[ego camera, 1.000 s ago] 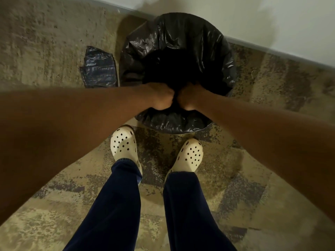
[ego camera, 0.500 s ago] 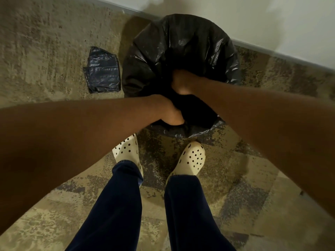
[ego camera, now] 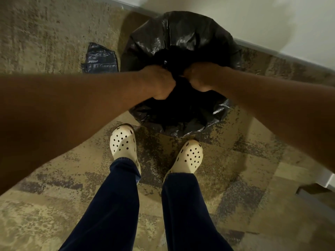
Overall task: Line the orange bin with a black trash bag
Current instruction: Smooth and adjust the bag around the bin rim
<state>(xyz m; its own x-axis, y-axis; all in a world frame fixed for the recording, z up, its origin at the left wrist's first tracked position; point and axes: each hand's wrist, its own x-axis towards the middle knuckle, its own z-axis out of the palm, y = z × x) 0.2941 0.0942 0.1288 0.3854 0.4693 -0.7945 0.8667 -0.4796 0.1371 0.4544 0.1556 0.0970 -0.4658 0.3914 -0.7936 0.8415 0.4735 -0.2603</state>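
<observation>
Head view: a person stands over a bin at the foot of a pale wall, arms reaching down.
Bag: a glossy, crinkled black plastic trash bag drapes over the whole bin, hiding its walls and colour; its skirt reaches down the near side just ahead of the shoes.
Left hand: the left hand is clenched on a bunch of black plastic over the dark mouth.
Right hand: the right hand is curled tight on the film just beside the left, the two fists almost touching.
Spare: a folded dark plastic bag lies flat on the mottled beige and grey carpet, just left of the bin.
Feet: cream perforated clogs and dark blue trousers stand near the bin's front edge.
</observation>
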